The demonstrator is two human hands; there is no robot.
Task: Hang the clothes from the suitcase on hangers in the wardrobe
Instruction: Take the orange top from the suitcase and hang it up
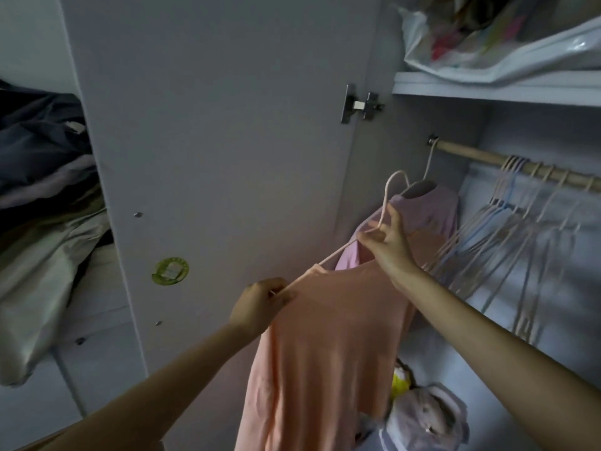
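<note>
Your right hand (385,242) pinches the hanger (338,252) at the base of its neck, thumb and curled fingers closed round the wire. The hook rises from that hand toward 12 o'clock, and its curl opens leftward. The rod (487,159) lies up and right of the hook, at about 1 o'clock from your right hand, running from the left wall bracket down toward 4 o'clock; that offset is what the coming move turns on, as I judge it. The hanger's long axis slopes from your right hand down to 8 o'clock, ending at your left hand (260,302). The left hand grips the hanger's low end together with the shoulder of the peach shirt (328,346), fingers curled shut on both. The shirt hangs draped below the hanger, its collar just under the right hand. A pink shirt (432,209) is already hung at the rod's left end, just behind your right hand. Empty hangers (507,219) crowd the rod farther right. The right hand is nearer the rod. The free stretch of rod appears to lie between the pink shirt's hook and the empty hangers.
</note>
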